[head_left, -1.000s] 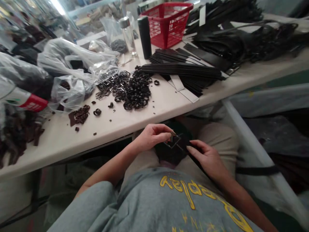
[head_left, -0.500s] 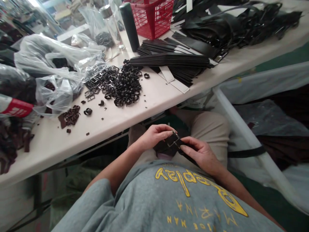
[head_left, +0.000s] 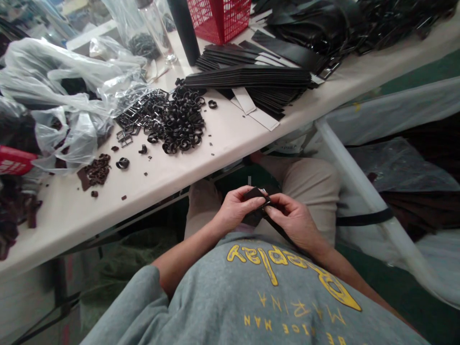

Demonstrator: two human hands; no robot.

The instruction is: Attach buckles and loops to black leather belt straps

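Note:
Over my lap, both hands are closed on one black belt strap. My left hand [head_left: 239, 205] pinches the strap's end [head_left: 256, 193] between thumb and fingers. Close against it, my right hand [head_left: 295, 218] grips the black belt strap [head_left: 278, 230] where its length runs down toward my shirt. Between the two hands a metal buckle [head_left: 266, 196] shows only in part, mostly covered by fingers and strap. On the table beyond lie a heap of black belt loops [head_left: 183, 120] and a pile of metal buckles [head_left: 143, 112].
The pale table [head_left: 230, 129] edge runs diagonally before my knees. Stacked black straps [head_left: 247, 76], a red basket [head_left: 219, 21], a dark bottle [head_left: 184, 33] and plastic bags [head_left: 68, 129] stand on it. A whitish bar [head_left: 359, 172] slants at my right.
My hands have come closer together. The buckle, earlier plainly seen between them, is now mostly covered, and the strap's end is folded over beside it. The view has shifted slightly.

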